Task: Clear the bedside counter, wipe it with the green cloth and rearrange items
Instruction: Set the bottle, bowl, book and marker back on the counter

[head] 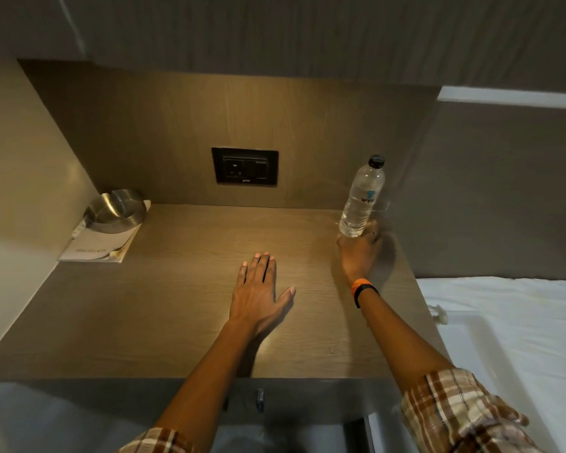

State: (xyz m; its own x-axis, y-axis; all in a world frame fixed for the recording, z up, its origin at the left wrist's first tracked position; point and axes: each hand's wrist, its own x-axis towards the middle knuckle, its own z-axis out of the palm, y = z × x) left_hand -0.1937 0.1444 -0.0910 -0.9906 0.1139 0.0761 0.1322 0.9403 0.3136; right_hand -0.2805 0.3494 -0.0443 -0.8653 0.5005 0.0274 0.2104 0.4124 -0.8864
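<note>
Head view: right hand (360,248) is gripping water bottle (361,197) base, upright, tilting slightly, at bench (183,322) back-right corner; left hand (258,286) is lying flat, open, empty mid-bench, farther away.

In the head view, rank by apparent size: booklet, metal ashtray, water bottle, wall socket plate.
1. booklet
2. water bottle, metal ashtray and wall socket plate: too alike to rank; wide-angle distortion adds doubt.
</note>
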